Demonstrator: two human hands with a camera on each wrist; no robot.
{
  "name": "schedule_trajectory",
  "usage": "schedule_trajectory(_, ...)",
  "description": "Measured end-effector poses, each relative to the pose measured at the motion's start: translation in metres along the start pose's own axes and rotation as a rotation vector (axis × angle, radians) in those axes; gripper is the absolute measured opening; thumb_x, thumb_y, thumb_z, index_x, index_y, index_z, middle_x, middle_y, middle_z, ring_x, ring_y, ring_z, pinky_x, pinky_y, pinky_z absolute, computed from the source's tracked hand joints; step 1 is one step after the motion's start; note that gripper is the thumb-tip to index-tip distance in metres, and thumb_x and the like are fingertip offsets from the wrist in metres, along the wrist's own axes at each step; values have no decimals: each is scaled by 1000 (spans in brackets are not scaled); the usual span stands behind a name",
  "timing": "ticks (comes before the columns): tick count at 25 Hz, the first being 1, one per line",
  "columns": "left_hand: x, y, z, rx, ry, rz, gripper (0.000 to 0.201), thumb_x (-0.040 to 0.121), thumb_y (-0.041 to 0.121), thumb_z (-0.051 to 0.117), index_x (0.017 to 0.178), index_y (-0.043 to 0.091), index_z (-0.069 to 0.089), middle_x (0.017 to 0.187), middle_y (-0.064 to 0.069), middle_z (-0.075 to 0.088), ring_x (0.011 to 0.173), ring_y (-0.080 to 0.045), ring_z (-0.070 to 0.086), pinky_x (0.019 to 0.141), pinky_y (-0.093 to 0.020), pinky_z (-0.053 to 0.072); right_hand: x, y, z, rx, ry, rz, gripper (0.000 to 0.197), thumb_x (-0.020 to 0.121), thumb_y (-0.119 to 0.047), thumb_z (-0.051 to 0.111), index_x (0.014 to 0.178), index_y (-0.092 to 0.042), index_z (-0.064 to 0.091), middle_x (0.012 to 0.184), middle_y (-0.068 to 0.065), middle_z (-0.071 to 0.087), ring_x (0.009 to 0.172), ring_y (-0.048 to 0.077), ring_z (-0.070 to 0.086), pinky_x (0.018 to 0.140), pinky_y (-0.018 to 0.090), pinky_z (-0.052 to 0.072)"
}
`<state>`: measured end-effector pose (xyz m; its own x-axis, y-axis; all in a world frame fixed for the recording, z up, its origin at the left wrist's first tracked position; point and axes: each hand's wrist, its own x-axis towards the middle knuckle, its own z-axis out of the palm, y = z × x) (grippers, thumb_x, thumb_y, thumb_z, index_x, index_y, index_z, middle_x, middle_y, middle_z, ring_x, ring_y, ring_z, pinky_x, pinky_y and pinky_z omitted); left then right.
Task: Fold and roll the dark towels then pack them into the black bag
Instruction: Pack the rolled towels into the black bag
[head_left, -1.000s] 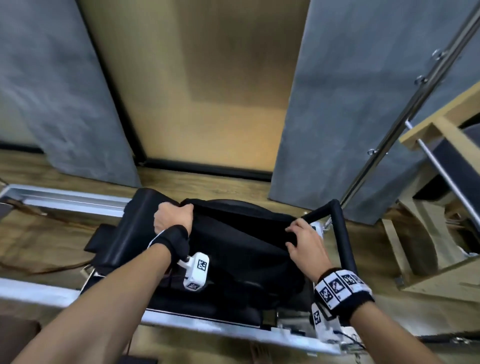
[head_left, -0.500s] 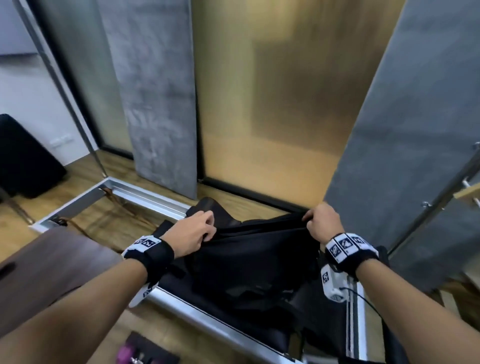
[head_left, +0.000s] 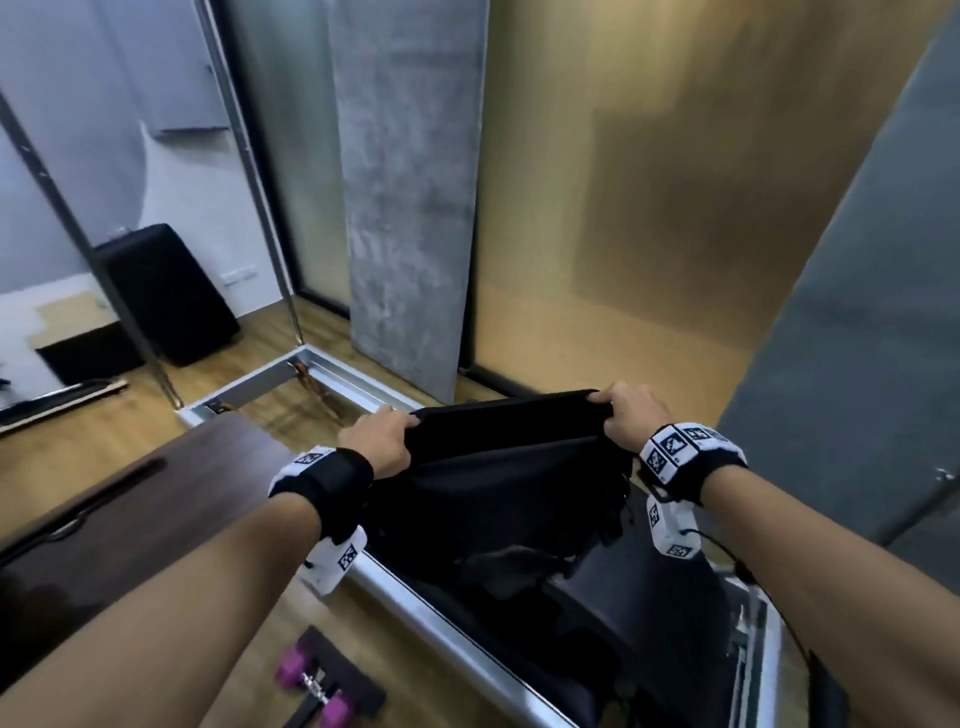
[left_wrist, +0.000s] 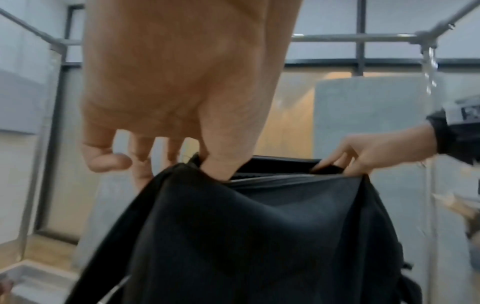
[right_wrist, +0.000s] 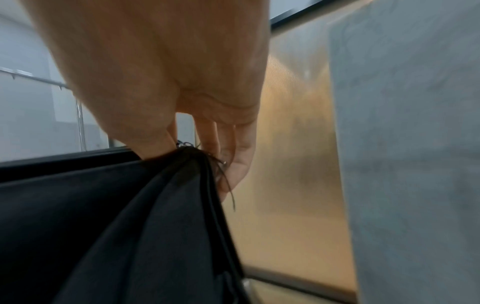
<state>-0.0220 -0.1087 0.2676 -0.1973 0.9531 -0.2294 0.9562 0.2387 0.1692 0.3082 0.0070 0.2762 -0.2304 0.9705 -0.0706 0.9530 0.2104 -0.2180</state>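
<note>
1. Head view: a dark towel hangs stretched betw. both hands, its top edge taut from one fist to the other, the rest draping down below the wrists.
2. Left hand grips the towel's left top corner, thumb and curled fingers pinching the cloth; left wrist view shows the thumb tucked into the fold.
3. Right hand grips the right top corner, fingers curled tight over the bunched edge.
4. Under the towel, below the hands, more black fabric lies heaped; bag or towel, can't tell.
</note>
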Motion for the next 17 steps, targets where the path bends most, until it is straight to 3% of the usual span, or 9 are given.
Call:
schedule_trajectory(3,-18,-8,-23,-9,29,-90,63,94,13,56,152,36,52,153,0,51,140,-26,51,111,-43,47,28,-23,-18,-43,-53,-125,72,85,-5,58,151,-33,53,134,11,65,123,35,61,87,35,52)
schedule_trajectory(7,-56,-19,-50,2,19,-231,61,95,23,61,153,37,50,149,2,55,136,-23,55,99,-37,49,67,-74,-43,-83,-200,-358,90,84,-22,80,161,-24,34,144,11,60,124,32,61,97,36,53)
schedule_trajectory(9,-79,-23,-68,1,62,-287,62,92,31,68,152,35,52,145,2,60,132,-23,58,96,-35,51,85,-102,-56,-118,-218,-432,94,86,-23,78,164,-30,25,145,11,59,114,29,64,82,30,55)
schedule_trajectory(10,-93,-25,-76,-7,96,-318,62,90,35,70,150,32,54,143,1,61,131,-24,59,98,-36,52,90,-120,-64,-166,-182,-469,89,89,-23,72,163,-37,24,146,11,59,115,31,65,81,31,55)
schedule_trajectory(12,-117,-30,-92,-22,176,-400,60,88,38,71,145,25,58,141,-2,62,130,-27,60,103,-40,51,99,-162,-77,-229,-79,-556,80,90,-16,57,159,-48,30,148,10,57,123,36,63,95,39,55)
schedule_trajectory(14,-138,-37,-102,-34,214,-507,51,90,37,68,137,18,60,139,-8,58,124,-32,60,105,-43,50,102,-207,-85,-197,-11,-641,77,88,-5,49,153,-46,44,146,12,58,125,40,61,102,46,53)
schedule_trajectory(17,-166,-45,-111,-50,231,-640,23,91,33,66,103,14,58,144,-13,41,96,-35,60,91,-40,51,101,-273,-89,-120,31,-754,70,89,2,51,147,-36,56,141,16,61,126,41,60,104,46,52)
